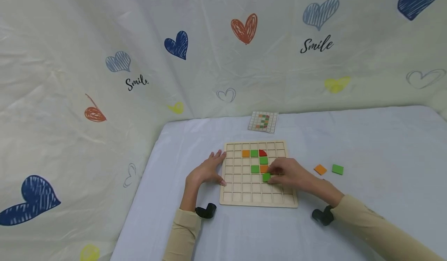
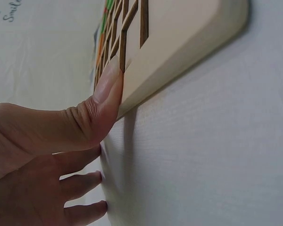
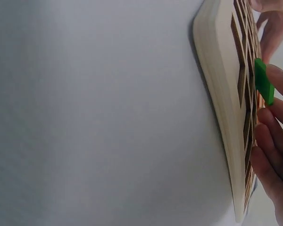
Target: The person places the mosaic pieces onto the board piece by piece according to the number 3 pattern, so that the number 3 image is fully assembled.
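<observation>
A wooden grid board lies on the white cloth, with several orange and green square tiles and a red rounded tile set in its cells. My right hand pinches a green tile between thumb and finger. In the right wrist view that tile stands tilted at the grid, while the head view puts it just below an orange tile. At the board's left side is my left hand, fingers spread. Its thumb presses on the board's edge in the left wrist view.
To the right of the board lie a loose orange tile and a loose green tile. Behind it sits a card printed with a coloured grid pattern. A white curtain with hearts hangs beyond the table.
</observation>
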Action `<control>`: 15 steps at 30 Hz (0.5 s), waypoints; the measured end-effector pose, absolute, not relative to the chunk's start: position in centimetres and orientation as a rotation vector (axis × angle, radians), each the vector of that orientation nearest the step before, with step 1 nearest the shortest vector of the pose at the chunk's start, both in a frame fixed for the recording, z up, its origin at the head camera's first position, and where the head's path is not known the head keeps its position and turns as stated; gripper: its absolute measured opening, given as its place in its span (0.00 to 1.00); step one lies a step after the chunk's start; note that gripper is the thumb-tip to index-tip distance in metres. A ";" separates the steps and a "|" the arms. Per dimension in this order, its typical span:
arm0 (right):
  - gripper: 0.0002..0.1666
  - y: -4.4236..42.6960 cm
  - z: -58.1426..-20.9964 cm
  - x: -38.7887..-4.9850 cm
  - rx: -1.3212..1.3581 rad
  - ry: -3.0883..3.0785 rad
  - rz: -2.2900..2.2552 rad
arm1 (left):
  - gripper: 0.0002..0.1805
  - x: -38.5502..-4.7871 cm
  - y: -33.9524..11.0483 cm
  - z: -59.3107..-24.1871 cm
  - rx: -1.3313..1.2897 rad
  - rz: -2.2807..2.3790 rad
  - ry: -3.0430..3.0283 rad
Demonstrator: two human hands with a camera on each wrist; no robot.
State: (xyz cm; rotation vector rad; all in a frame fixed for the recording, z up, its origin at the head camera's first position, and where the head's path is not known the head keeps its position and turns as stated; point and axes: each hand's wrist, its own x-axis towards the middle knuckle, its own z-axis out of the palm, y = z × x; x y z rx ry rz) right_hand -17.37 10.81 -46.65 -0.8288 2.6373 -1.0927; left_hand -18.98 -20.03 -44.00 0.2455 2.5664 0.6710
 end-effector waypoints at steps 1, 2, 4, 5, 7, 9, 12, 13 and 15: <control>0.13 10.7 -46.7 -17.4 -0.824 2.637 -1.094 | 0.61 -19.0 -20.1 -44.0 0.243 0.670 2.567; 0.13 10.6 -46.7 -17.4 -0.821 2.642 -1.087 | 0.61 -19.0 -20.1 -44.0 0.242 0.668 2.570; 0.12 10.3 -46.8 -17.4 -0.810 2.657 -1.062 | 0.61 -19.0 -20.1 -44.0 0.241 0.669 2.571; 0.12 10.2 -46.8 -17.3 -0.817 2.665 -1.050 | 0.61 -19.0 -20.1 -44.0 0.241 0.672 2.570; 0.12 10.1 -46.8 -17.2 -0.806 2.684 -1.018 | 0.61 -19.0 -20.1 -44.0 0.243 0.674 2.568; 0.13 10.0 -46.8 -17.1 -0.812 2.702 -0.986 | 0.61 -19.0 -20.1 -44.0 0.244 0.674 2.566; 0.14 9.9 -46.8 -17.0 -0.815 2.724 -0.957 | 0.61 -19.0 -20.0 -44.0 0.242 0.674 2.564; 0.14 9.9 -46.8 -17.0 -0.819 2.729 -0.953 | 0.61 -19.0 -20.0 -44.0 0.239 0.677 2.563; 0.14 9.9 -46.8 -17.0 -0.821 2.731 -0.956 | 0.61 -19.0 -20.0 -43.9 0.237 0.677 2.561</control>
